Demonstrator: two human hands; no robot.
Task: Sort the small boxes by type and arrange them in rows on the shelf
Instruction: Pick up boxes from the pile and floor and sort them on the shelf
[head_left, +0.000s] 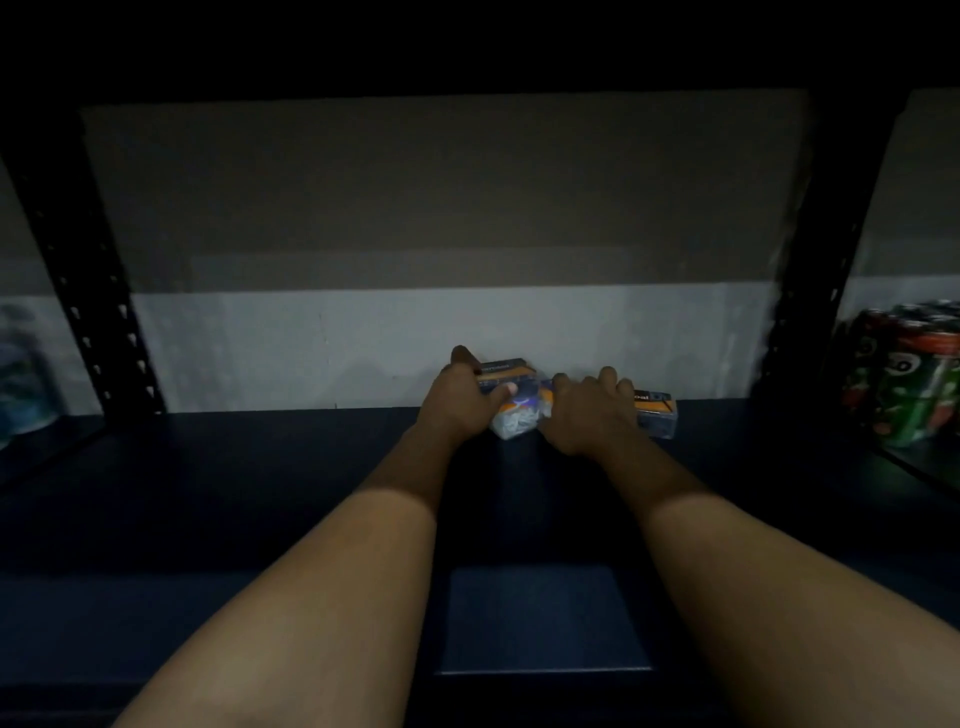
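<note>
On shelf (260, 467): two hands (524, 405), three boxes (655, 413).

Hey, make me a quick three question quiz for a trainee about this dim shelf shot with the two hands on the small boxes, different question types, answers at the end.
1. True or false: both hands are on the small boxes at the back of the shelf, near the wall.
2. Multiple choice: what stands in the bay to the right of the dark upright? A) folded towels B) a pack of cans C) glass jars
3. Fill in: the box farthest right shows an ______ band on top.

Key
1. True: the left hand grips the left box and the right hand grips over the middle boxes.
2. B, the pack of cans.
3. Orange, on the right box.
</note>
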